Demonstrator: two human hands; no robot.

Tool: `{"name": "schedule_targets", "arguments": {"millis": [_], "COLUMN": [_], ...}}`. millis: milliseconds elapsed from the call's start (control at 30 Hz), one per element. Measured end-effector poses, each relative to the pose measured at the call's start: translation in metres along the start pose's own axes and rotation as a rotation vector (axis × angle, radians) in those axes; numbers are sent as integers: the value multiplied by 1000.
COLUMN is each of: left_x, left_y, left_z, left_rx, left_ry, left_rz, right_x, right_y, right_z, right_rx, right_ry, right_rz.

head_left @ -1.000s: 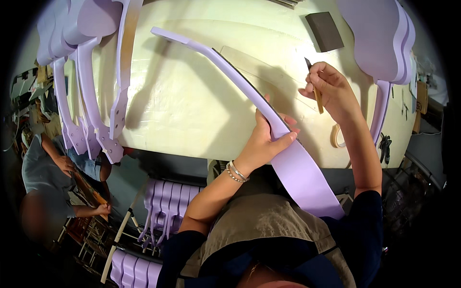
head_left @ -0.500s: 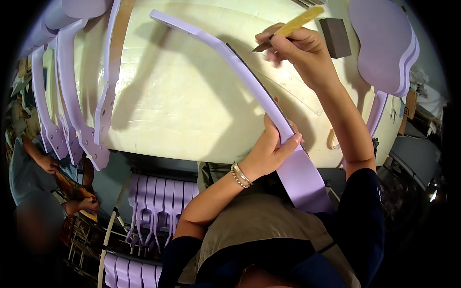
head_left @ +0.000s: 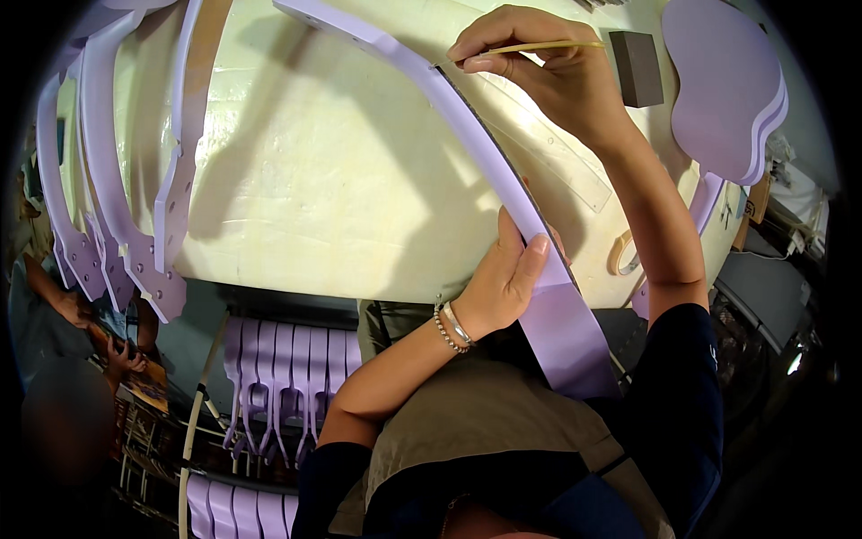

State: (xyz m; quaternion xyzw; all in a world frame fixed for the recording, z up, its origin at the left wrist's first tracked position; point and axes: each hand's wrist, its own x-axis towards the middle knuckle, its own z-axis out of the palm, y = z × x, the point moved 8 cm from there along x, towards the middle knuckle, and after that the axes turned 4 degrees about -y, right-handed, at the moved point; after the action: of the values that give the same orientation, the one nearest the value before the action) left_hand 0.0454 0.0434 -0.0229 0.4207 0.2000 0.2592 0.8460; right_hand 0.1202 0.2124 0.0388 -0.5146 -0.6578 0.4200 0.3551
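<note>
A purple guitar [head_left: 564, 332] slants across in front of me, its wide end against my apron and its headstock toward the far left over the pale table [head_left: 278, 242]. My left hand [head_left: 498, 286] is closed round the neck near the body, thumb on top and fingertips mostly hidden underneath. Between the thumb and fingers of my right hand [head_left: 566, 85] is a craft knife [head_left: 548, 45] with a yellow handle, seen edge-on. Its tip is at or close to the headstock end of the dark strip [head_left: 468, 101] along the neck's edge; contact is hard to tell.
Several purple guitar necks [head_left: 112, 171] stand at the left. Toward the right are a dark block [head_left: 637, 70], a clear ruler [head_left: 557, 148], a tape roll [head_left: 621, 256] and another purple guitar [head_left: 723, 90]. Below the table a rack holds purple guitars [head_left: 287, 368]. A co-worker's hands [head_left: 126, 364] show far left.
My right hand has moved left and turned the knife, bringing its tip to the far end of the dark strip. My left hand keeps its hold on the neck. The view has shifted slightly.
</note>
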Motion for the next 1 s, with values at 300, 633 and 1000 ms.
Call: {"name": "schedule_targets", "arguments": {"millis": [300,633,1000], "left_x": [1,2,2], "left_y": [2,0,0], "left_z": [0,-1,0], "left_rx": [-13,3,-20], "left_ry": [7,3,11], "left_rz": [-10,9,-21], "right_x": [0,-4,-15], "right_y": [-2,-1,1], "right_z": [1,0,0], "right_rx": [-27,32,22], "right_ry": [-132,-159,-210], "right_rz": [-31,-27,-5]}}
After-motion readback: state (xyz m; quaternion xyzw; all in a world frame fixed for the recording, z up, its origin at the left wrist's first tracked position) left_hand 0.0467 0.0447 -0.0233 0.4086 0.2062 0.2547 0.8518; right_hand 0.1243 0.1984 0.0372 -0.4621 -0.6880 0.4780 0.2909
